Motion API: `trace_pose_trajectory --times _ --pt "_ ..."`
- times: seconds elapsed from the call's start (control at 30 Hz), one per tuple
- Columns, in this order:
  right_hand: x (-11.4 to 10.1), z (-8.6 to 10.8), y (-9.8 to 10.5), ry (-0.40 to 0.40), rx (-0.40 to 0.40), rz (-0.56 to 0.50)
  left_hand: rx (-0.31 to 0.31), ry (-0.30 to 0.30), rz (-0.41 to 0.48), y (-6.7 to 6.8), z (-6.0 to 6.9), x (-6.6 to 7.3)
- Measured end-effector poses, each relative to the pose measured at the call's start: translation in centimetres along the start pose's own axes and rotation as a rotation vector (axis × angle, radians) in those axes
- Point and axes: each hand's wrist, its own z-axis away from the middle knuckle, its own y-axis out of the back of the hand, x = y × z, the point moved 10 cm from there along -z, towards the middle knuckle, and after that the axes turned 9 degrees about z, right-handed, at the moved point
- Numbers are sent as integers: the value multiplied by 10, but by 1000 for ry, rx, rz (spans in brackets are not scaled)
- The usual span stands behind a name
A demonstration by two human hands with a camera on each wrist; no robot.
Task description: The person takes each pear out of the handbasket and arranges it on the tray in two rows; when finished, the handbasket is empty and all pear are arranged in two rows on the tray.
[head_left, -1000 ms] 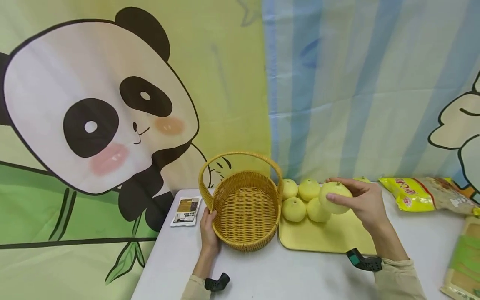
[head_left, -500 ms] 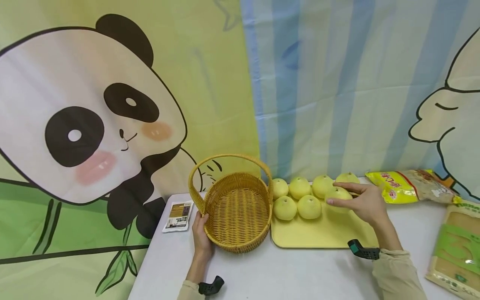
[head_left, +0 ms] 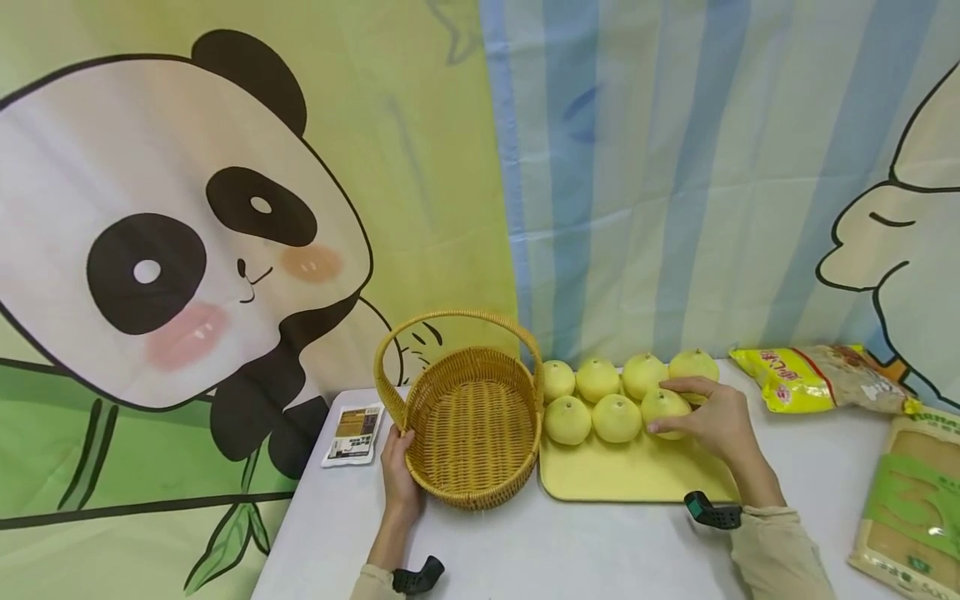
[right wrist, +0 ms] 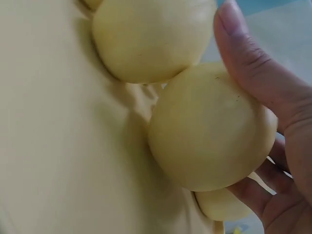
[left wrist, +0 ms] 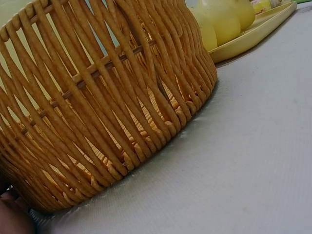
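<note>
My left hand (head_left: 400, 479) grips the left rim of an upright, tan woven basket (head_left: 474, 425) with an arched handle, its thumb over the edge. Nothing lies in the basket. In the left wrist view the basket's wall (left wrist: 107, 97) fills much of the picture. To its right, pale yellow round pears stand in two rows on a yellow tray (head_left: 630, 479). My right hand (head_left: 712, 417) holds the pear (head_left: 664, 410) at the right end of the front row, thumb on one side, fingers on the other. Seen from the right wrist, this pear (right wrist: 209, 131) touches a neighbouring pear (right wrist: 151, 39).
A small white and brown packet (head_left: 354, 435) lies left of the basket. Beyond the tray on the right are a yellow food bag (head_left: 821, 379) and a green-labelled pack (head_left: 911, 492). A printed curtain (head_left: 637, 183) hangs behind the white table (head_left: 540, 550).
My right hand has lowered the pear from above the others into the front row on the tray. The left hand keeps its hold on the basket. The head view has shifted slightly.
</note>
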Motion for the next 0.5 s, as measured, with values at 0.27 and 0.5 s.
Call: trace_pose_trajectory --times 0.27,0.5 --pt "5 4 1 -31 10 -8 -4 -2 -10 -1 2 1" --pt "9 3 0 -40 -27 -54 1 -14 -14 0 1 1"
